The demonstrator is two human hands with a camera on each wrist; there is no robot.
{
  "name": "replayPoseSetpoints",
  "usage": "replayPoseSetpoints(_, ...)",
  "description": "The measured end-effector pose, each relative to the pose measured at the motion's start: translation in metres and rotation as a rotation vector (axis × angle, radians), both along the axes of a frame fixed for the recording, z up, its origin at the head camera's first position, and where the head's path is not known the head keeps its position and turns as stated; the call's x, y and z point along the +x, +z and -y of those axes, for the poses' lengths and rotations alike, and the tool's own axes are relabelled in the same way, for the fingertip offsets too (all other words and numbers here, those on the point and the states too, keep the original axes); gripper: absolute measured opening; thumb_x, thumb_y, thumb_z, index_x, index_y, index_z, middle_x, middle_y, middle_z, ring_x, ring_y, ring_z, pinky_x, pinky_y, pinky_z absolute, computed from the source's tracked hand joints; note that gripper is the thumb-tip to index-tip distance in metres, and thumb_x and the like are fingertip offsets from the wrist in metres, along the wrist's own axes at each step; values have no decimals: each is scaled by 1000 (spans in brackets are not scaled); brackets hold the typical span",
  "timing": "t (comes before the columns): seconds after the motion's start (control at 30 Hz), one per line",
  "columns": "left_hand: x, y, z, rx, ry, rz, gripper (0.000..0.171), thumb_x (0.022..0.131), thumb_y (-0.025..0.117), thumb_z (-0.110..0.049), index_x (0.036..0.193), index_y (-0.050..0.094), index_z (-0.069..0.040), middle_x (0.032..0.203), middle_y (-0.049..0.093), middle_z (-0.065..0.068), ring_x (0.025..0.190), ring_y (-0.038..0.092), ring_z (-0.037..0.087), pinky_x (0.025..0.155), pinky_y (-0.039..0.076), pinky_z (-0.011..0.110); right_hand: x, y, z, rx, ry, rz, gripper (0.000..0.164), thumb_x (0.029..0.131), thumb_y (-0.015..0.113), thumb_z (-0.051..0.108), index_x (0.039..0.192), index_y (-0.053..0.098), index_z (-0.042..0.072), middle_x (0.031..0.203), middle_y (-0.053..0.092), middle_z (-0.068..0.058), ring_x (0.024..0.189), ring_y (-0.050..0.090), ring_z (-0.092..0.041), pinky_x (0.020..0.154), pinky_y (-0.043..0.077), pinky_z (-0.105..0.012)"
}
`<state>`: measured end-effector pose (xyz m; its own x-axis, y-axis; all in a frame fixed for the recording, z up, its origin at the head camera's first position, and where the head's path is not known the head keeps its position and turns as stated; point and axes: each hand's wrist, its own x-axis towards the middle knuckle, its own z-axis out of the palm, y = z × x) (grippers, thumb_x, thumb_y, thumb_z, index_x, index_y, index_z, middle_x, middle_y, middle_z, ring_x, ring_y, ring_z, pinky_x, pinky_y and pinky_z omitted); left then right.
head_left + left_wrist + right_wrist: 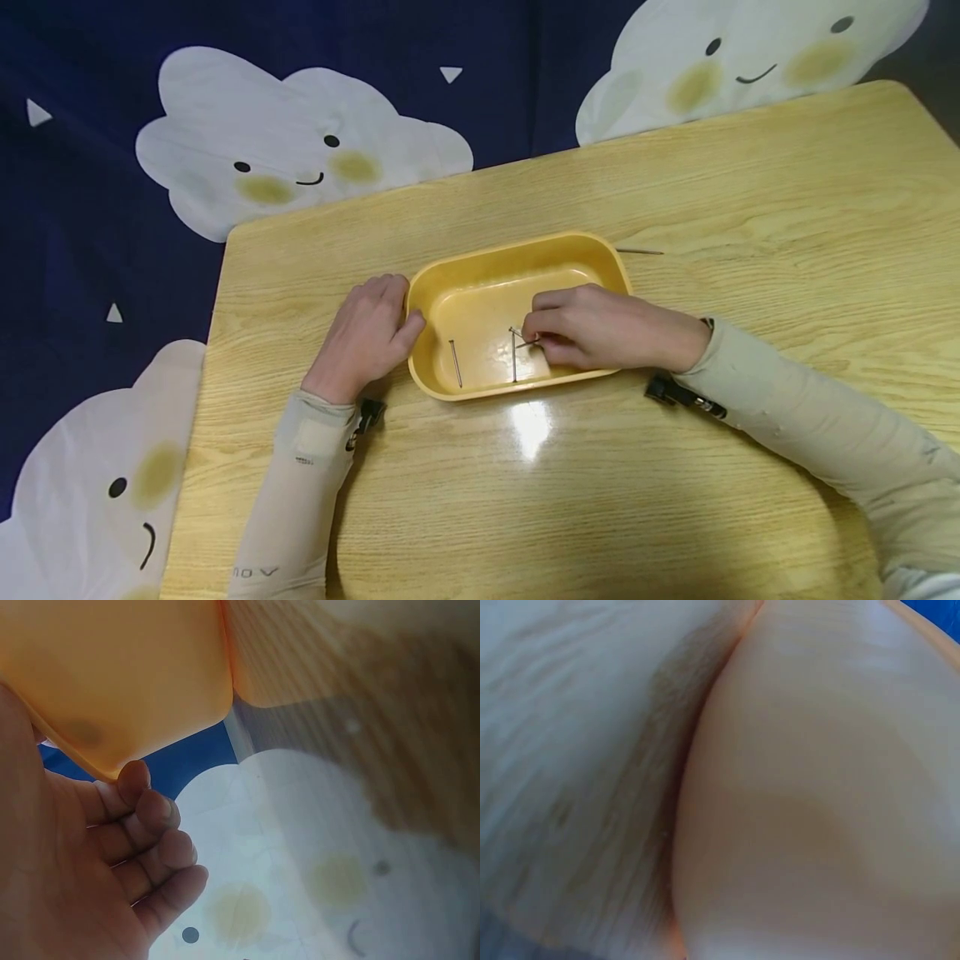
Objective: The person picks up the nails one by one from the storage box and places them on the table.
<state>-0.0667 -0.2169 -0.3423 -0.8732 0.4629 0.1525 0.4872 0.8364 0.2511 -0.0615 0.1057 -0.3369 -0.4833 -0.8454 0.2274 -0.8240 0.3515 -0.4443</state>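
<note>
A yellow plastic basin (480, 312) with rounded corners rests on the wooden table. My left hand (367, 333) holds its left end, thumb over the rim and fingers outside; the left wrist view shows those fingers (154, 806) bent at the rim. My right hand (588, 325) reaches into the right half of the basin, fingers curled, pinching a nail (528, 342) that pokes out at the fingertips. Beside it a long nail (513, 358) lies on the basin floor, and another nail (456, 364) lies farther left. In the right wrist view the basin wall (795, 787) hides the hand.
Past the basin's right end, a thin metal nail-like piece (641, 251) lies on the table (750, 208). A dark blue cloth (510, 75) with cloud prints hangs behind the table and along its left side.
</note>
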Motion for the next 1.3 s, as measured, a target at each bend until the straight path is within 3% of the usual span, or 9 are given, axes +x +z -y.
replayPoseSetpoints(0.27,2,-2,2,5,0,-12,21,90,47,-25,81,47,-7,70,42,6,65,42,27,65,37,37,1,-2,1,-60,2,-15,18,89,62,5,102,74,10,89,66,2,73,54,-2,66,49,-19)
replayPoseSetpoints(0.53,3,-2,3,-1,8,-1,21,91,47,-26,82,48,-7,71,43,6,66,43,27,67,38,38,0,-2,-1,-203,1,-59,20,86,65,3,101,76,10,91,70,1,75,57,-2,66,51,-19)
replayPoseSetpoints(1.3,2,-1,0,-4,22,6,21,91,47,-26,82,48,-8,72,43,6,68,43,28,68,40,40,1,7,-9,-231,-22,-112,22,84,66,2,100,76,12,94,72,2,80,61,-4,69,54,-21)
